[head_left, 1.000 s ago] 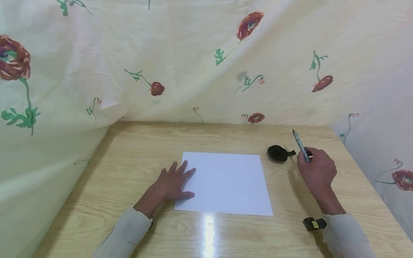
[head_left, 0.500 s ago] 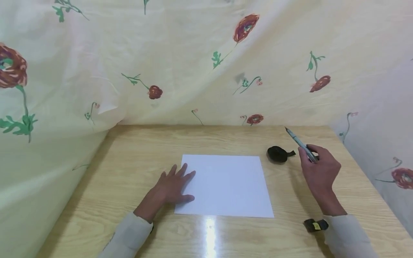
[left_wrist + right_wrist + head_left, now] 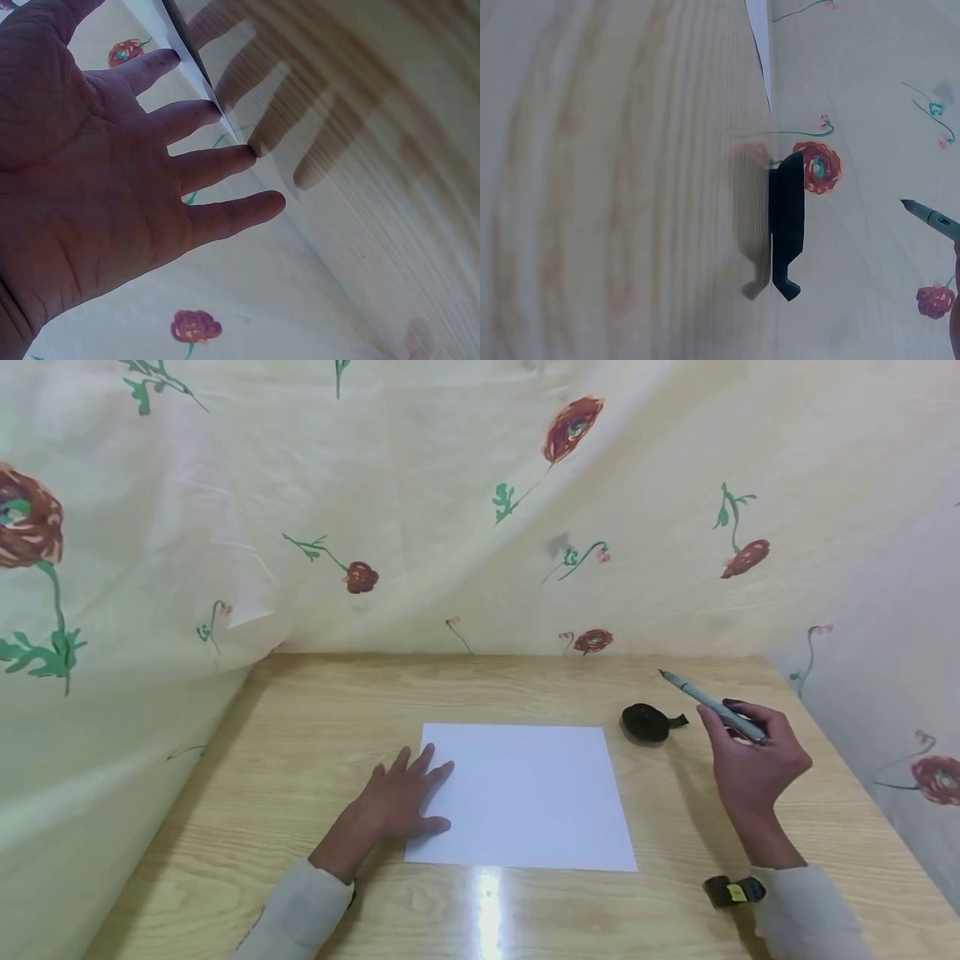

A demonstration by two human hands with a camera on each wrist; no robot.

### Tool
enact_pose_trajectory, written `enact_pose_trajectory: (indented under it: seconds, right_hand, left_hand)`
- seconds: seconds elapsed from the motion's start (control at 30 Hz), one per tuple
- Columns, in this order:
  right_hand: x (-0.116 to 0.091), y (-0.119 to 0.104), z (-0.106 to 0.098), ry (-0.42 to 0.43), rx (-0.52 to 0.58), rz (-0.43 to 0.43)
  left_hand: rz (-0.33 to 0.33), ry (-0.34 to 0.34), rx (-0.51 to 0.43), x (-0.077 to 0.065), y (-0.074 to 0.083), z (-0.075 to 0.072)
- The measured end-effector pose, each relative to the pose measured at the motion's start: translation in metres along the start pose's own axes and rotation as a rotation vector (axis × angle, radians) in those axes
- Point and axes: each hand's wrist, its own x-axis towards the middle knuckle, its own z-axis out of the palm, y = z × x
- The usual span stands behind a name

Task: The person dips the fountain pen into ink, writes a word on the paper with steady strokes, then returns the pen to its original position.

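A blank white sheet of paper [image 3: 525,793] lies on the wooden table. My left hand [image 3: 401,802] rests on its left edge with the fingers spread; the left wrist view shows those fingers [image 3: 217,166] straight, the tips at the paper's edge. Raised above the table to the right of the sheet, my right hand [image 3: 757,760] pinches a grey pen [image 3: 708,702]. The pen's dark tip points up and to the left, away from the paper. Only the front part of the pen [image 3: 934,219] shows at the right border of the right wrist view.
A round black object with a short tab [image 3: 647,723] lies on the table between the paper and my right hand; its kind is unclear. Cream flowered cloth [image 3: 420,510] hangs behind and at both sides of the wooden table [image 3: 337,693].
The pen has swung from nearly upright to a flatter slant, its tip moving left. My right hand has turned and shifted slightly right. The left hand stays on the paper.
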Motion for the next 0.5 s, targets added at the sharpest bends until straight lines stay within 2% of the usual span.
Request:
enact_pose_trajectory:
  seconds: [0.23, 0.5]
  right_hand:
    - [-0.001, 0.019, 0.0, 0.043, 0.031, 0.07]
    - [-0.001, -0.008, 0.004, 0.047, 0.007, -0.055]
  left_hand:
    - [0.004, 0.003, 0.005, 0.001, -0.001, -0.001]
    - [-0.011, -0.01, -0.006, 0.0, -0.001, 0.001]
